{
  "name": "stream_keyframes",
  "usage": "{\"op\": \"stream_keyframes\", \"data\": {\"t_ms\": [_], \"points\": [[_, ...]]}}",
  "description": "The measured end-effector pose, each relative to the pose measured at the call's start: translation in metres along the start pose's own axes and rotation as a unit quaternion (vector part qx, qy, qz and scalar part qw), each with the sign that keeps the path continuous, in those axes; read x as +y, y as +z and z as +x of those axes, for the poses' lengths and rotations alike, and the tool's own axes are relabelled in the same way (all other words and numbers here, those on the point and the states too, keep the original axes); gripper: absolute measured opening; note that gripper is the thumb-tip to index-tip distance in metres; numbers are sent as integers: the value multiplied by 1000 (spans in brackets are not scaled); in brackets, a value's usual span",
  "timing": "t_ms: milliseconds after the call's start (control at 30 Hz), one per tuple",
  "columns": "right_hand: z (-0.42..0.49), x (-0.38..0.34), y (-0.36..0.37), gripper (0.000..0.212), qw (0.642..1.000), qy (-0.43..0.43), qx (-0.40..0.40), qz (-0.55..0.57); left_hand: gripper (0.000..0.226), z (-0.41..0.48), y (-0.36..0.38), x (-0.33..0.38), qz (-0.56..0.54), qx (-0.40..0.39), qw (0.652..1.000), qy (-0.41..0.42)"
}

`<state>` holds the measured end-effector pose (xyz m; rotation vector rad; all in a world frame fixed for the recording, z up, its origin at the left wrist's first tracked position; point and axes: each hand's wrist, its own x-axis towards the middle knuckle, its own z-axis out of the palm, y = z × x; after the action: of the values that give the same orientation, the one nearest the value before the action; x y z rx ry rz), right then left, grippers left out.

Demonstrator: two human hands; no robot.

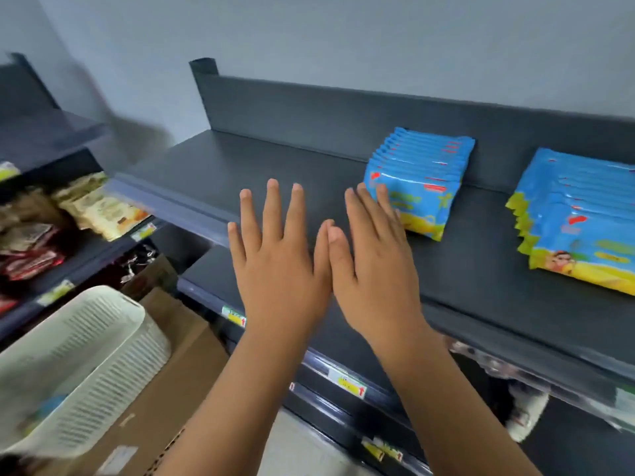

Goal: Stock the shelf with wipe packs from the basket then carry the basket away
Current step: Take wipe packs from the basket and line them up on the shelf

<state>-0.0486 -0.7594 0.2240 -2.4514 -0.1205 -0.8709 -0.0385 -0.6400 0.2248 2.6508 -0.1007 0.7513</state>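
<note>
Left hand (278, 266) is held flat and empty over the shelf (213, 173) front edge, right hand (371, 269) is laid flat-fingered against the wipe packs (419, 187) by the back edge, likely to square them, basket (79, 365) parked below-left.

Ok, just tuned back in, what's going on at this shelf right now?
A person is stocking the dark shelf with blue wipe packs. Two rows stand on it: the left row and the right row. Both hands are open and hold nothing: the right hand has its fingertips at the left row's front pack, and the left hand is spread over bare shelf. The white basket sits lower left on a cardboard box, not yet carried away.
</note>
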Motion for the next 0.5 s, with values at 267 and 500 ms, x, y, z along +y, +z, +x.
{"op": "stream_keyframes", "data": {"t_ms": [267,500], "points": [[-18,-119,124,76,978,-117,-173,19,74,-38,-29,-164,34,32,974,-223],[-14,-226,228,74,948,-198,-249,21,68,-37,-54,-305,81,47,952,-293]]}}
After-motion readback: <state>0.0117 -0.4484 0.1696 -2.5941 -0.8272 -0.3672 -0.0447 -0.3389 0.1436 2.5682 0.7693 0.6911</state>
